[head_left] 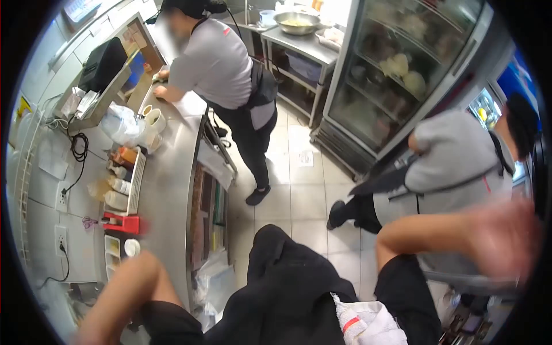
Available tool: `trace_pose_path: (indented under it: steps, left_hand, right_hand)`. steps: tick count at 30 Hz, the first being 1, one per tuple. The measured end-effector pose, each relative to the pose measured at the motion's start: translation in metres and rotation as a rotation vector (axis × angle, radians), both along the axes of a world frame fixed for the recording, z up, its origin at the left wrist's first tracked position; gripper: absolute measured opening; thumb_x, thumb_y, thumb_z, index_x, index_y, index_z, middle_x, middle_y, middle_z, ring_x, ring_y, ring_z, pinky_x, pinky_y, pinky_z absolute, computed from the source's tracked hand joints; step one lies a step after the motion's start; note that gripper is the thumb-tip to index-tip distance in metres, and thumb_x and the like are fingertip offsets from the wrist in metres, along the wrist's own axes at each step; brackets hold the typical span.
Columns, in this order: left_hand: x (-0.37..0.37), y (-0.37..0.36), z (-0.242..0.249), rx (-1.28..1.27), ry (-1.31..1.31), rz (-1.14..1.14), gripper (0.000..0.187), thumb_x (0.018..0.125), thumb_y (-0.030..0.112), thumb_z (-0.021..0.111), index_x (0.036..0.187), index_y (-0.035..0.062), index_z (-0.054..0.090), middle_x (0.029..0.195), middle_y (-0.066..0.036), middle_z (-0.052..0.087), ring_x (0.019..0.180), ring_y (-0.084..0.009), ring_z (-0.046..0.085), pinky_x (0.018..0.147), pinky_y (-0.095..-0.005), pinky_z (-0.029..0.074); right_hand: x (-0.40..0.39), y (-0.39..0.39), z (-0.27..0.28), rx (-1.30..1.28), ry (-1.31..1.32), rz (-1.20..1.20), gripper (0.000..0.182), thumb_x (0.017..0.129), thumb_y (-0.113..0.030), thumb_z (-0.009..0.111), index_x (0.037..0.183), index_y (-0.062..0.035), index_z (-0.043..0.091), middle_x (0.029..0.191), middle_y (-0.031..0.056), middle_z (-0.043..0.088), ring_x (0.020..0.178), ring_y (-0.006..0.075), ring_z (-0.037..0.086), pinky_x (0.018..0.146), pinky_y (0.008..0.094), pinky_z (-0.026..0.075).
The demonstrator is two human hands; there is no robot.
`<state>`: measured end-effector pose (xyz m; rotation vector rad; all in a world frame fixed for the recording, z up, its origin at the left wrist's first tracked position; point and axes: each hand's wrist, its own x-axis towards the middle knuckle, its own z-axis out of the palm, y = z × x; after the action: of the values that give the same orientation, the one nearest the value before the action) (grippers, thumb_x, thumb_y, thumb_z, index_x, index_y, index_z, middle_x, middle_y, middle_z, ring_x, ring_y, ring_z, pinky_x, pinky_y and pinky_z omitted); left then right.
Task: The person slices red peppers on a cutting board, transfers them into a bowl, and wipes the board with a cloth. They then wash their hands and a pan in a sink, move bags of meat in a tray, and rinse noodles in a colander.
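My right hand point(506, 238) is raised at the far right, smeared by motion, so its fingers cannot be made out. It appears in front of the grey shirt of a co-worker point(454, 149). At the lower left edge my left hand point(86, 334) is barely visible and blurred, its fingers hidden; the forearm passes over the near end of the steel counter point(167, 195). A white cloth point(371, 325) with a red mark hangs at the front of my black apron point(293, 287). Whether either hand holds anything cannot be seen.
Another co-worker point(224, 69) leans over the counter's far end. On the counter are a white basket of bottles point(135, 184), a red tape dispenser point(123, 223) and a plastic bag point(123, 123). A glass-door fridge point(397, 75) and a steel table with a metal bowl point(297, 24) stand beyond.
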<state>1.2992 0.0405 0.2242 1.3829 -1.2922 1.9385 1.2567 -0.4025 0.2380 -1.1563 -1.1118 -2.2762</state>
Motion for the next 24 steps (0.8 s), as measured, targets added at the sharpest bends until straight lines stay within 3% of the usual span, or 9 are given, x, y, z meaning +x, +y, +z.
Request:
trace_pose_path:
  steps: [4,5,6,7,12,16,18,20,24]
  left_hand:
    - [0.135,-0.052,-0.184,0.253,1.308,0.272,0.013,0.081,0.013,0.059,0.090,0.0061,0.065,0.098,-0.008,0.064,0.085,-0.0240,0.059,0.081,-0.0364,0.046]
    - [0.156,-0.112,-0.195,0.055,1.759,-0.182,0.017,0.073,0.004,0.063,0.090,0.0043,0.066,0.101,-0.008,0.065,0.094,-0.0260,0.060,0.085,-0.0356,0.046]
    - [0.175,-0.107,-0.272,0.435,1.496,0.072,0.023,0.072,-0.003,0.059,0.093,0.0029,0.065,0.104,-0.012,0.066,0.101,-0.0288,0.061,0.091,-0.0372,0.045]
    - [0.196,-0.111,-0.328,0.554,1.392,-0.205,0.024,0.071,-0.005,0.060,0.093,0.0030,0.067,0.105,-0.012,0.066,0.105,-0.0301,0.059,0.093,-0.0354,0.043]
    - [0.266,-0.245,-0.397,-0.229,2.278,-0.635,0.020,0.080,0.003,0.060,0.099,0.0009,0.066,0.101,-0.011,0.067,0.094,-0.0196,0.064,0.085,-0.0322,0.048]
    - [0.397,-0.366,-0.490,0.375,2.225,-0.524,0.019,0.083,0.009,0.058,0.097,0.0014,0.067,0.092,-0.008,0.068,0.080,-0.0154,0.065,0.074,-0.0298,0.051]
    - [0.470,-0.429,-0.608,0.179,2.485,-0.659,0.017,0.081,0.007,0.058,0.093,0.0044,0.069,0.082,-0.009,0.068,0.071,-0.0152,0.065,0.065,-0.0308,0.052]
    - [0.528,-0.473,-0.616,0.195,2.788,-0.142,0.016,0.076,0.009,0.058,0.086,0.0045,0.070,0.072,-0.014,0.067,0.069,-0.0220,0.067,0.064,-0.0351,0.053]
    - [0.606,-0.531,-0.587,-0.031,2.281,0.192,0.021,0.072,0.005,0.057,0.089,0.0008,0.068,0.084,-0.022,0.067,0.082,-0.0370,0.065,0.074,-0.0426,0.050]
  right_hand:
    - [0.214,-0.065,-0.303,0.286,1.570,-0.319,0.026,0.086,-0.004,0.050,0.111,0.0017,0.055,0.106,0.0172,0.060,0.093,0.0327,0.057,0.083,0.0353,0.047]
    - [0.247,-0.070,-0.407,0.129,1.887,-0.343,0.030,0.081,0.002,0.055,0.111,0.0019,0.054,0.107,0.0205,0.060,0.098,0.0382,0.056,0.087,0.0381,0.046]
    - [0.232,-0.055,-0.469,-0.076,1.991,-0.596,0.050,0.073,0.004,0.061,0.121,-0.0016,0.052,0.118,0.0206,0.057,0.108,0.0395,0.054,0.093,0.0414,0.044]
    - [0.218,-0.049,-0.507,-0.155,2.152,-0.349,0.067,0.069,0.000,0.069,0.131,-0.0054,0.046,0.129,0.0225,0.050,0.119,0.0398,0.048,0.099,0.0444,0.040]
    - [0.221,-0.029,-0.471,0.118,2.588,0.113,0.044,0.077,-0.021,0.072,0.116,-0.0051,0.061,0.117,0.0161,0.062,0.115,0.0325,0.055,0.097,0.0376,0.042]
    - [0.307,-0.069,-0.466,0.064,2.665,0.193,0.047,0.081,-0.030,0.069,0.118,-0.0018,0.059,0.117,0.0175,0.062,0.112,0.0302,0.058,0.095,0.0359,0.043]
    - [0.352,-0.099,-0.448,0.063,2.601,0.268,0.047,0.083,-0.029,0.068,0.120,-0.0023,0.058,0.118,0.0177,0.062,0.111,0.0299,0.059,0.095,0.0363,0.044]
    - [0.399,-0.127,-0.409,0.007,2.563,0.202,0.044,0.084,-0.024,0.066,0.121,-0.0027,0.058,0.118,0.0172,0.062,0.111,0.0302,0.058,0.096,0.0358,0.043]
    - [0.475,-0.190,-0.354,0.325,2.439,0.582,0.041,0.083,-0.013,0.067,0.122,-0.0051,0.057,0.113,0.0156,0.063,0.101,0.0270,0.062,0.090,0.0331,0.047]
